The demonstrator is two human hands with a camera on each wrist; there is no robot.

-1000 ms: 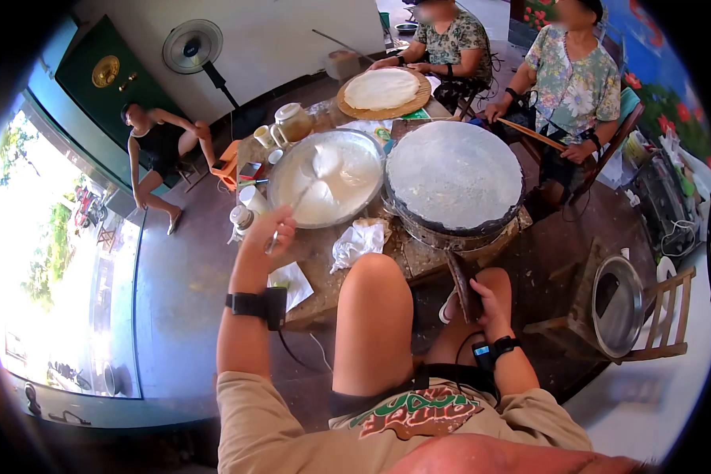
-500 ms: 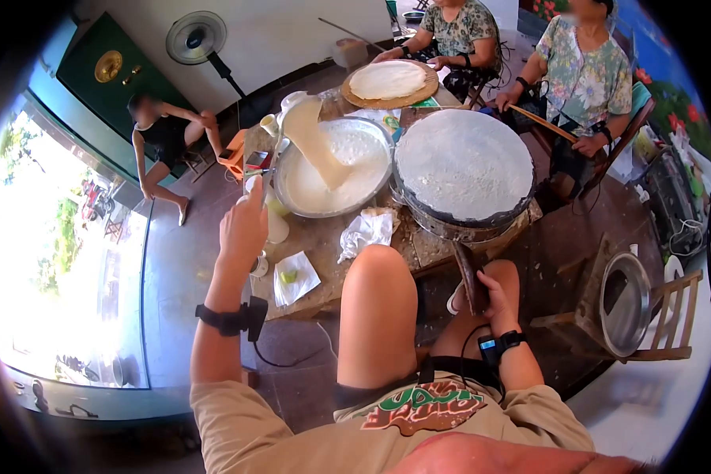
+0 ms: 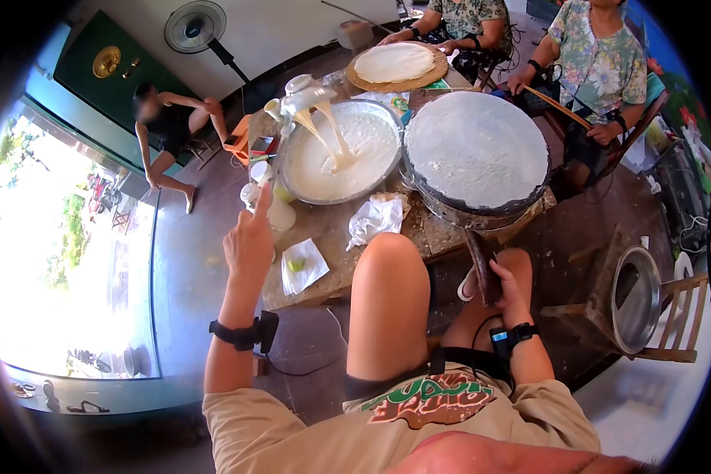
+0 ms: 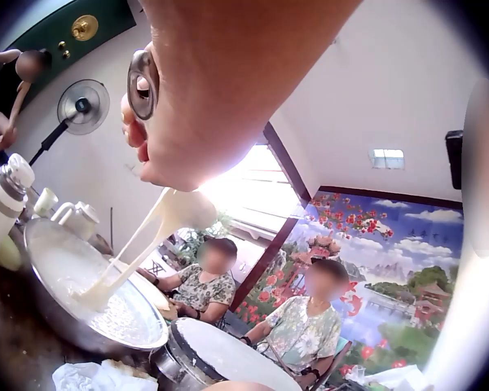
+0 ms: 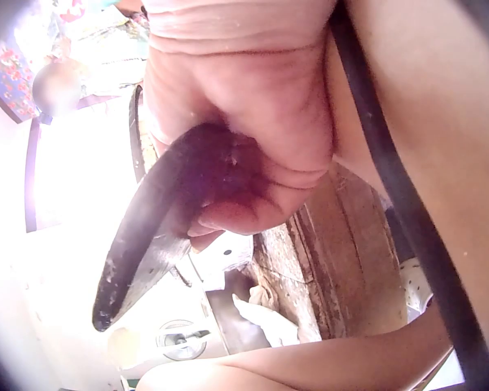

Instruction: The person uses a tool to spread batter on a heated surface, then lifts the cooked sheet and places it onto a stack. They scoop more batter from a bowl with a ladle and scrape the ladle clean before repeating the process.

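My left hand [image 3: 249, 241] grips a metal ladle handle, whose looped end [image 4: 143, 85] shows against the palm in the left wrist view. The ladle's bowl [image 3: 307, 96] hangs over the far left rim of a wide metal basin [image 3: 291, 186], and pale batter [image 3: 363, 142] runs down from it in thick strands. Low by the right knee, my right hand [image 3: 514, 296] holds a dark, curved, flat tool [image 3: 482, 268]; in the right wrist view the fingers curl round this tool [image 5: 138, 236]. Beside the basin stands a round griddle [image 3: 478, 154] with a whitish surface.
Crumpled white paper [image 3: 377, 220] and a green item on a napkin [image 3: 316, 267] lie near the table's front edge. White bottles [image 3: 280, 213] stand left of the basin. A flatbread on a woven tray [image 3: 355, 79] is at the back. Two people sit beyond, another at left.
My left hand has turned and lifted the ladle out of the batter to above the basin's far left side. The falling batter has thinned from a broad sheet to strands. The right hand keeps its hold.
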